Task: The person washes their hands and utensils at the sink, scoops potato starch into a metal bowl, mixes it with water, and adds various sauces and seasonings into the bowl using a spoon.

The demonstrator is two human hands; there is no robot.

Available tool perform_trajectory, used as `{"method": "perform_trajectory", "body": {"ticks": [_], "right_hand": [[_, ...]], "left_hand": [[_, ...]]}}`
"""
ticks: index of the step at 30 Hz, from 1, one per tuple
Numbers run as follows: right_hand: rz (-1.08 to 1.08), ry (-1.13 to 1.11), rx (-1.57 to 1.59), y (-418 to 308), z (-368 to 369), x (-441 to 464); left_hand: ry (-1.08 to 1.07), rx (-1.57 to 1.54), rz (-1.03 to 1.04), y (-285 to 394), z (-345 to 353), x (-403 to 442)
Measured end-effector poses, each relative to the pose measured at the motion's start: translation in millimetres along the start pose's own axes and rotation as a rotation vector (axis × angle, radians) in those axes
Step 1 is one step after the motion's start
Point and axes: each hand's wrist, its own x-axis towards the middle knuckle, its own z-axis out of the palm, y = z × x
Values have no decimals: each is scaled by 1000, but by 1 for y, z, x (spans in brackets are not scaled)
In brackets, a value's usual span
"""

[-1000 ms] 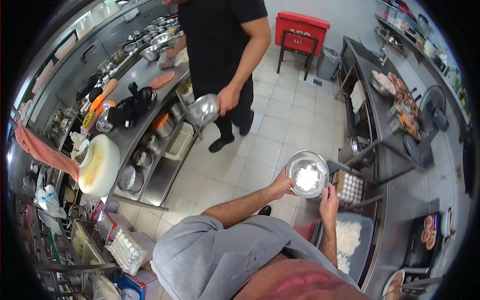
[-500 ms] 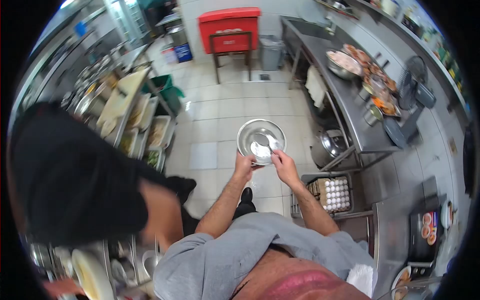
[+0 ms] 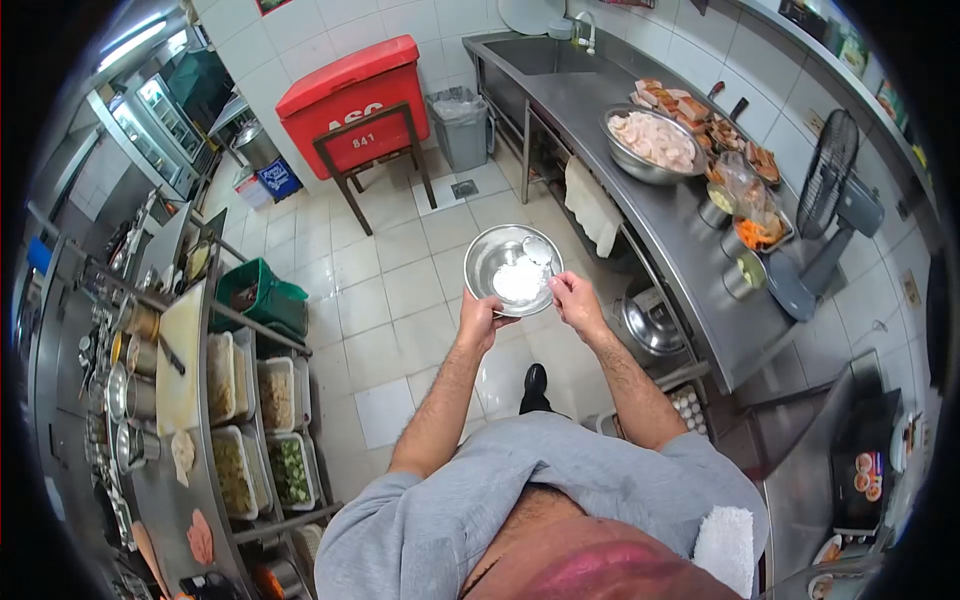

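A steel bowl (image 3: 482,262) with white powder (image 3: 519,283) in it is held out above the tiled floor (image 3: 400,310). The left hand (image 3: 481,314) grips the bowl's near rim; the right hand (image 3: 577,302) appears to pinch the handle of a spoon (image 3: 537,250), its head inside beside the powder. A level bowl and low, slow strokes should limit spills.
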Motion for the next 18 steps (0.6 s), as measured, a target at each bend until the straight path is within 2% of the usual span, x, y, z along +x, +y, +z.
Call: {"method": "perform_trajectory", "body": {"ticks": [3, 6, 9, 12, 18], "right_hand": [[24, -49, -80, -3, -7, 78], [-110, -96, -147, -21, -6, 171], [-34, -223, -86, -50, -3, 248], [65, -274, -25, -75, 2, 327], [87, -209, 110, -96, 10, 490]], "left_hand": [[41, -27, 11, 3, -2, 81], [84, -76, 24, 24, 6, 166], [113, -95, 82, 55, 11, 233], [147, -88, 48, 88, 19, 303], [73, -27, 100, 139, 19, 468]]}}
